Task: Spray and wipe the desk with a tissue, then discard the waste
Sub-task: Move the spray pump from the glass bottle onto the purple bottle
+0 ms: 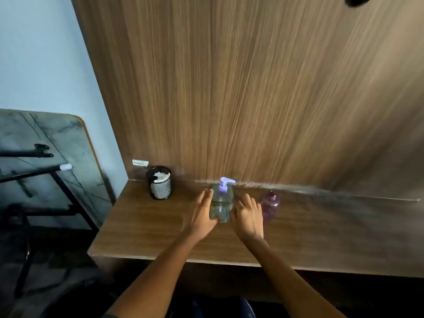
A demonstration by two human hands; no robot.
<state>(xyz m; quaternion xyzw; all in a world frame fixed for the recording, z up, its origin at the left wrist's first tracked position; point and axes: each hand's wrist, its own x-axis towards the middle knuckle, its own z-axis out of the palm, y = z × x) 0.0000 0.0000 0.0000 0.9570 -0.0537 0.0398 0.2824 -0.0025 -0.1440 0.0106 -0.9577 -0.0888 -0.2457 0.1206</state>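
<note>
Now | both hands flanking pump bottle (pixel 222 203) near desk (pixel 142 226) back edge | left hand (pixel 203 214) fingers spread, touching its side; right hand (pixel 249 216) loosely open beside it, gripping nothing | tissues waiting in mesh cup (pixel 160 182), back-left corner | advice: steadying base while pressing pump.

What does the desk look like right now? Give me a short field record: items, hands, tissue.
desk: wooden top against a wood panel
pump bottle: clear, purple pump, upright near the back edge
left hand: flat against the bottle's left side
right hand: at the bottle's right side, fingers spread
purple bottle: just right of the right hand
mesh cup: black, back left, white tissue inside
grip: not closed yet; frame blurred
</note>
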